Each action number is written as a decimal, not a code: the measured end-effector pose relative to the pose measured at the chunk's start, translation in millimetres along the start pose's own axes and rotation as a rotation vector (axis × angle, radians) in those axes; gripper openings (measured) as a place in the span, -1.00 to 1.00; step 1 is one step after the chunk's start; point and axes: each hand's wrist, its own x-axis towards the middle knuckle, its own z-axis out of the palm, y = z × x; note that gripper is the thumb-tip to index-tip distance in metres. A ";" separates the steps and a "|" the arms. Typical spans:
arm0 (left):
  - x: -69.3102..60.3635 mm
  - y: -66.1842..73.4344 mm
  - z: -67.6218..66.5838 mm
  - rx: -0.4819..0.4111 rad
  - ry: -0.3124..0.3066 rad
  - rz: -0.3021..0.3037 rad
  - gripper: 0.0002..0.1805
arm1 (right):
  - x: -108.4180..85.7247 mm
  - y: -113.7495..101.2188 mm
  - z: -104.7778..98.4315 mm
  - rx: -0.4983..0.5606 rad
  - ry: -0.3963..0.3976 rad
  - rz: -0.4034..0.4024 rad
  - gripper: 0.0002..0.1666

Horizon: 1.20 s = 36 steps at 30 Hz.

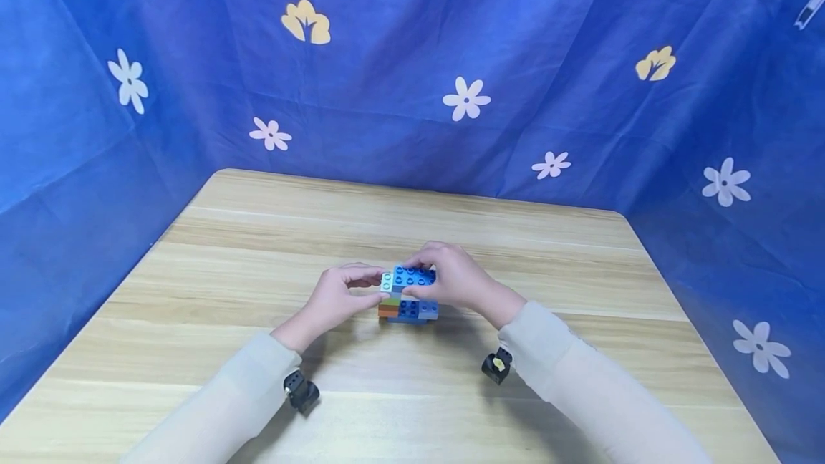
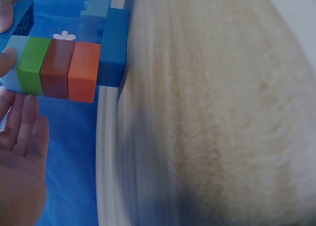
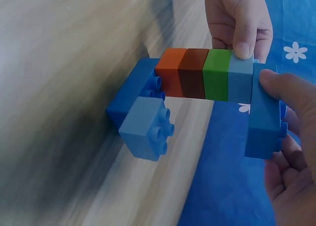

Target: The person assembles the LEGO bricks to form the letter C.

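Observation:
A stack of toy building bricks stands on the table, with a blue base brick (image 3: 136, 90) at the bottom. Above it rise an orange brick (image 2: 84, 70), a brown brick (image 2: 58, 67), a green brick (image 2: 33, 63) and a light blue brick (image 3: 240, 80). My left hand (image 1: 335, 299) pinches that light blue brick, thumb on its near side. My right hand (image 1: 454, 274) grips a long blue brick (image 1: 412, 276) at the top, which juts out to the right. Whether it is fully seated cannot be told. Another light blue brick (image 3: 144, 129) sits on the base's right end.
The wooden table (image 1: 258, 220) extends around the stack. A blue curtain (image 1: 387, 56) with flower prints hangs behind and at both sides. Small black cameras are worn on the left wrist (image 1: 301, 391) and right wrist (image 1: 497, 365).

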 end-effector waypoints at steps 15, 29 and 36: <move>7.1 12.5 0.6 -0.019 -0.045 -0.027 -0.52 | 2.6 -1.4 0.9 0.026 -0.001 0.001 -0.56; 8.0 13.7 6.5 -0.091 -0.001 -0.003 -0.62 | -1.7 3.2 6.5 0.009 0.017 0.004 -0.52; 8.5 12.0 8.4 -0.089 0.011 0.020 -0.61 | -20.7 21.2 21.8 0.096 0.117 -0.004 -0.32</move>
